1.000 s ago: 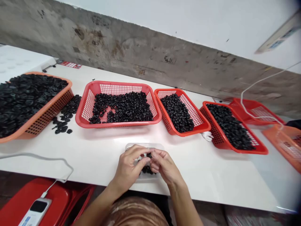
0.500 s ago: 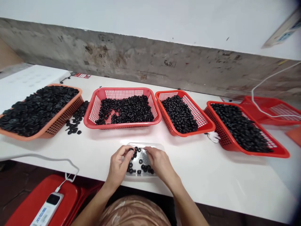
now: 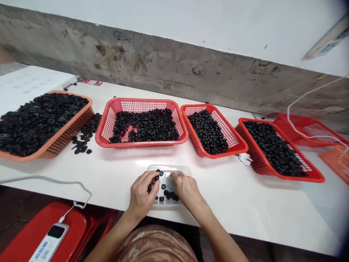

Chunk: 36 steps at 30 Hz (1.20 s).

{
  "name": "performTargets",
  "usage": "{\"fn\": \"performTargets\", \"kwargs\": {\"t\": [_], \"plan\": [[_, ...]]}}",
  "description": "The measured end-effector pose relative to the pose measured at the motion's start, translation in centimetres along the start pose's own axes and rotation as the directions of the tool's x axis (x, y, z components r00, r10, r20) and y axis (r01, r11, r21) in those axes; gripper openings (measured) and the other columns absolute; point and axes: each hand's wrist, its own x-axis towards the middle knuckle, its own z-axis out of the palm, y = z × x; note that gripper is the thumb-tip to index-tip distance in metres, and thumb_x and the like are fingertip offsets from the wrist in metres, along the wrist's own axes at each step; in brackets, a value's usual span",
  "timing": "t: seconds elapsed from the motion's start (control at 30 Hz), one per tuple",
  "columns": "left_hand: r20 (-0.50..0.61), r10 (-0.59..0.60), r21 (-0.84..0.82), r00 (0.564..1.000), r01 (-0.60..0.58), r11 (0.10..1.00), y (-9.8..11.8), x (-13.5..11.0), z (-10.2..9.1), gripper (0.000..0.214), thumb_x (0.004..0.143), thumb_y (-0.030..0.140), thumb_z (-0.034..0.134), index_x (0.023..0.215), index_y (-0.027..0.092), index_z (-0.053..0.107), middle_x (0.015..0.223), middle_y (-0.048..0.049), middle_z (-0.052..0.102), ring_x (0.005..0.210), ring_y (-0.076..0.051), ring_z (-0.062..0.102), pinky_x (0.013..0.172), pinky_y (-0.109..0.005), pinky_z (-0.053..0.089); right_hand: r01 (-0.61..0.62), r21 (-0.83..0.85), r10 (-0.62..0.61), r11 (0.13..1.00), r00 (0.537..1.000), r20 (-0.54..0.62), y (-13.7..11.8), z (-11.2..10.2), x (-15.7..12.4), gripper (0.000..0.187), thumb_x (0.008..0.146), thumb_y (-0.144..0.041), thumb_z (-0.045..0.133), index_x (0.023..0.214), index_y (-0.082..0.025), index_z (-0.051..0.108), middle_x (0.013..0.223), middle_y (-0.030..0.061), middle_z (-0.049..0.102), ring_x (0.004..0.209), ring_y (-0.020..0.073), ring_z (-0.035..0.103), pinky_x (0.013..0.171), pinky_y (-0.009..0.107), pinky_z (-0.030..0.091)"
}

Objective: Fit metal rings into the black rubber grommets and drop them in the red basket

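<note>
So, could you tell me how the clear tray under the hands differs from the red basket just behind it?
The clear plastic tray is see-through with low sides, while the red mesh basket has latticed walls. The tray holds a few scattered black rings, while the basket holds a dense heap. The left hand and right hand are over the tray, and neither touches the basket. Both rest on the white table, and their rings look alike.

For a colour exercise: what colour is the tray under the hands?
The tray is clear plastic; head view shows it best.
</note>
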Motion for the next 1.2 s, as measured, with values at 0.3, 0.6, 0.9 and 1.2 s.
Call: {"fn": "performTargets", "kwargs": {"t": [0.3,0.6,0.9,1.2], "plan": [[0.003,0.091,0.09,0.996,-0.091,0.992,-0.3,-0.4,0.4,0.021,0.095,0.02,0.052,0.111,0.023,0.066,0.102,-0.0068,0.074,0.096,-0.022,0.069,0.084,-0.035,0.053,0.032,-0.068,-0.032,0.997,0.999,0.001,0.7,-1.2,-0.6,0.029,0.09,-0.001,0.043,0.109,-0.014,0.06,0.092,0.0127,0.069,0.08,0.0239,0.07,0.064,0.027,0.048],[0.016,0.128,0.142,0.992,-0.129,0.981,-0.6,-0.7,0.7,0.021,0.095,0.02,0.053,0.112,0.022,0.066,0.103,-0.0071,0.074,0.095,-0.022,0.069,0.084,-0.036,0.052,0.217,-0.086,-0.216,0.972,0.976,0.025,0.8,-0.4,-0.7,0.029,0.09,0.001,0.041,0.107,-0.015,0.059,0.111,0.0132,0.062,0.083,0.0197,0.067,0.072,0.029,0.05],[0.01,0.149,0.142,0.989,-0.149,0.979,-0.5,-0.6,0.6,0.021,0.095,0.02,0.052,0.111,0.022,0.067,0.101,-0.0074,0.075,0.093,-0.022,0.069,0.082,-0.035,0.052,0.279,-0.038,-0.279,0.96,0.96,-0.005,1.3,0.3,-0.2,0.041,0.077,-0.001,0.051,0.116,-0.014,0.053,0.115,0.0131,0.057,0.096,0.0228,0.063,0.079,0.03,0.049],[-0.025,0.212,0.152,0.977,-0.206,0.967,-1.2,-0.8,1.0,0.02,0.095,0.017,0.055,0.113,0.019,0.065,0.098,-0.0059,0.073,0.091,-0.02,0.067,0.08,-0.033,0.05,0.231,0.102,-0.225,0.967,0.972,-0.067,2.0,-0.6,0.0,0.026,0.075,-0.002,0.05,0.097,-0.015,0.057,0.092,0.0057,0.06,0.073,0.0162,0.06,0.066,0.025,0.042]]}}
